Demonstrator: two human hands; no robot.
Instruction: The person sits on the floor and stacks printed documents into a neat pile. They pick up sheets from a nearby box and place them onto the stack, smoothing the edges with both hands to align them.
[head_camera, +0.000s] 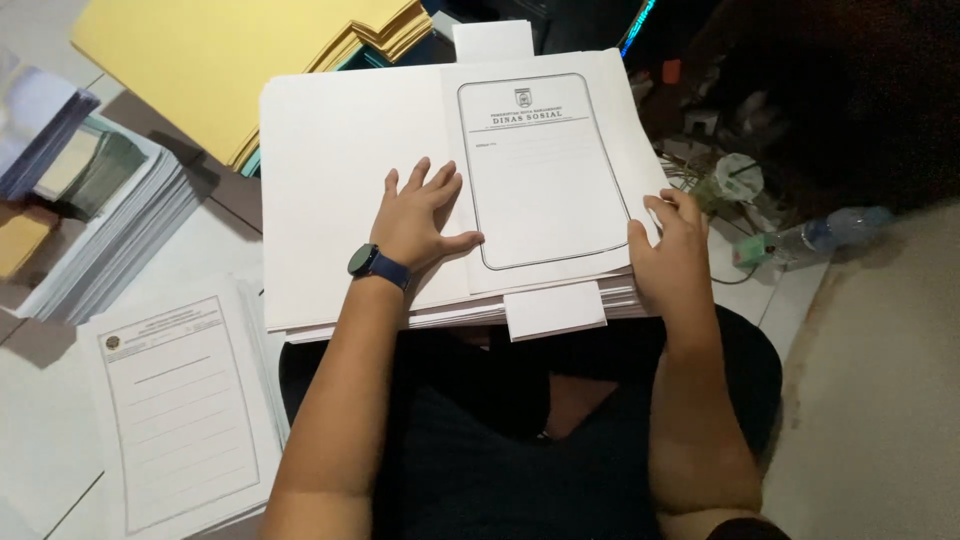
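**Hand pose over the white folder stack**

I see both forearms extended forward from the lap, elbows tucked in, hands well apart.

Left hand (420, 222): palm down, fingers spread and flat, thumb pointing right. It presses on the open white folder (330, 160) at the fold line, just beside the printed cover sheet (545, 170). It grips nothing. A dark wristwatch (364, 262) sits on that wrist.

Right hand (672, 252): curled over the right edge of the stack, thumb on top of the cover sheet, fingers wrapped around the side. It is closed on the edge of the folder pile.

The white folder stack rests on my lap, with a white tab (555, 310) protruding at its near edge.

Surroundings: a stack of yellow folders (230, 50) lies beyond the pile at upper left; a stack of printed forms (175, 400) sits on the floor at lower left; a plastic bottle (820, 235) lies to the right.
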